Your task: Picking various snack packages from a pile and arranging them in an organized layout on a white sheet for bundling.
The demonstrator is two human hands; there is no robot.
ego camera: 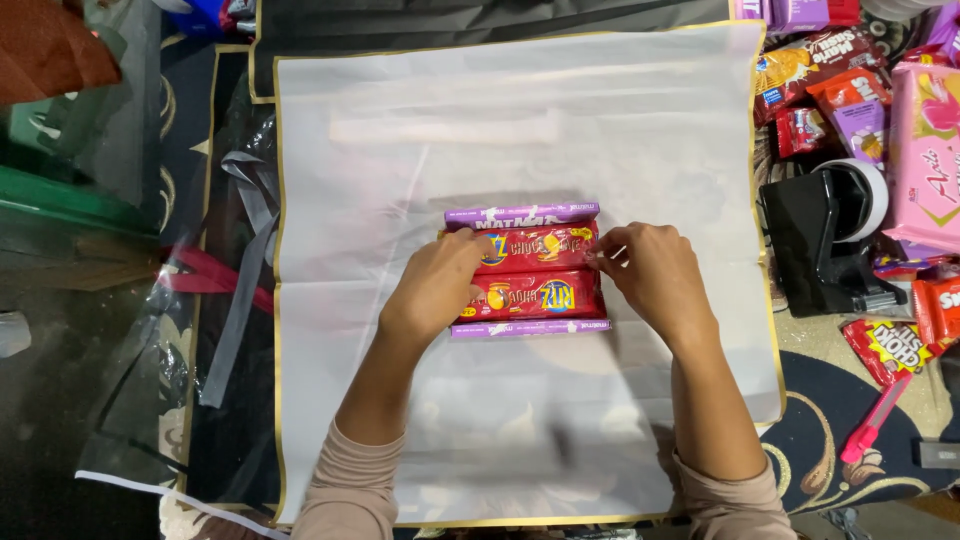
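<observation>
White, translucent wrapping sheet (640,130) with a thin gold border, spread flat and creased in soft folds; at its centre lies a stack of snack packs. Two red glossy biscuit packs (540,272) sit side by side, flanked by a purple pack (520,214) at the far edge and a second purple pack (530,327) at the near edge, all long, flat and rectangular, touching one another. Left hand (440,280) rests on the red packs, fingers curled down, pressing them together. Right hand (655,270) works at the right end of the stack, fingertips pinched on what looks like a strip of clear tape. To do it well: keep the packs squared and tight, lay the strip flat, smooth it without wrinkles. Black tape dispenser (825,240) stands just off the sheet to the right; more snack packets (830,80) beyond it; pink cutter (875,418) on the patterned carpet (830,430).
</observation>
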